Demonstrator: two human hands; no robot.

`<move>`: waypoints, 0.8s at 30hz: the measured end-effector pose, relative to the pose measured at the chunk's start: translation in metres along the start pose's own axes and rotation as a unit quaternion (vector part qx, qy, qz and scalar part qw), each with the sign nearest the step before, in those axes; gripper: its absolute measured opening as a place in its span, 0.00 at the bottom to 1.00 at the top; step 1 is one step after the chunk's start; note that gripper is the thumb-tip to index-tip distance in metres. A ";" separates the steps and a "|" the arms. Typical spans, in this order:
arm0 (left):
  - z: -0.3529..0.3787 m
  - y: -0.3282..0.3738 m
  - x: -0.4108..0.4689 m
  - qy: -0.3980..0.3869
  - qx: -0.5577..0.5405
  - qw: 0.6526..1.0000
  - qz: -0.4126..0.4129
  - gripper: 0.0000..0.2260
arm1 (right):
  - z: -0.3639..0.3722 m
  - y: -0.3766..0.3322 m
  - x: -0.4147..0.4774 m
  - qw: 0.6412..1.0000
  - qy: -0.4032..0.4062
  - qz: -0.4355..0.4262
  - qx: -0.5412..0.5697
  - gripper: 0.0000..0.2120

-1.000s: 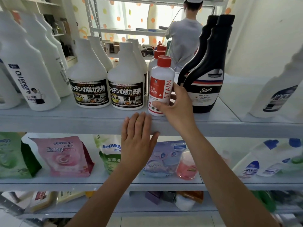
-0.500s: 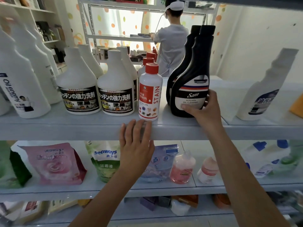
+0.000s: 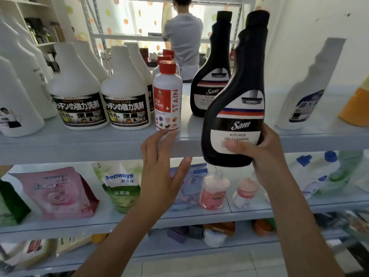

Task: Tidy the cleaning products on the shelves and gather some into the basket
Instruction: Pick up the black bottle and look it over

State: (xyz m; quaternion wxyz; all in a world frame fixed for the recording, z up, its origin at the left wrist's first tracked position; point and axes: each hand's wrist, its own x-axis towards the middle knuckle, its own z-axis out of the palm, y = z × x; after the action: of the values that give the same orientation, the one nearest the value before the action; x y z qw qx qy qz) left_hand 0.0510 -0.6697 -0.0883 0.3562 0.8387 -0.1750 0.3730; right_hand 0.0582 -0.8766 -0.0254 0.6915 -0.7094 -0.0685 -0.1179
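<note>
Now my right hand point(image 3: 267, 154) grips black Sam bottle point(image 3: 235, 108) low on body, raised clear of upper shelf point(image 3: 79, 144), tilted, near edge. Second Sam bottle point(image 3: 211, 80) stands farther back. My left hand point(image 3: 159, 172) open, fingers spread, just below red-capped stain bottle point(image 3: 168, 100).

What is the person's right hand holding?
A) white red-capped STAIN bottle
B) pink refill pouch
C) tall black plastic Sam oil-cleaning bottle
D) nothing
C: the right hand grips the tall black plastic Sam bottle near its base, clear of the grey shelf; the left hand is open.
</note>
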 end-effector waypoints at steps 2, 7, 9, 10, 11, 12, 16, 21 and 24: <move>-0.008 0.036 0.010 -0.072 -0.239 0.966 -0.070 0.25 | -0.007 0.013 -0.030 0.995 -0.076 0.030 0.049 0.41; 0.004 0.071 0.036 -0.249 -0.637 0.677 -0.272 0.16 | 0.003 0.071 -0.089 0.935 -0.231 0.139 0.231 0.32; 0.020 0.066 0.034 -0.266 -0.719 0.554 -0.324 0.16 | 0.014 0.089 -0.105 0.898 -0.267 0.169 0.306 0.28; 0.027 0.063 0.031 -0.271 -0.744 0.506 -0.341 0.17 | 0.019 0.096 -0.112 0.875 -0.285 0.179 0.347 0.25; 0.034 0.061 0.027 -0.278 -0.755 0.479 -0.350 0.17 | 0.021 0.102 -0.117 0.855 -0.294 0.191 0.381 0.23; 0.038 0.060 0.024 -0.286 -0.753 0.474 -0.355 0.18 | 0.021 0.106 -0.121 0.842 -0.297 0.208 0.399 0.22; 0.043 0.068 0.022 -0.266 -0.614 0.628 -0.398 0.07 | 0.012 0.112 -0.134 0.911 -0.191 0.244 0.274 0.24; 0.047 0.075 0.009 -0.116 -0.466 0.740 -0.470 0.08 | 0.016 0.118 -0.132 0.979 0.008 0.184 -0.092 0.28; 0.044 0.073 -0.001 -0.162 -0.513 0.733 -0.416 0.09 | 0.000 0.125 -0.133 0.976 -0.088 0.183 -0.077 0.35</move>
State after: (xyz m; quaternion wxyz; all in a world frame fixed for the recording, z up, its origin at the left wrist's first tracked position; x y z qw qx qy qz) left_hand 0.0312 -0.7514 -0.0757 0.8182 0.5653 -0.0284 -0.1008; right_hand -0.0369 -0.8722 -0.1812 0.6355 -0.7690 0.0111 0.0688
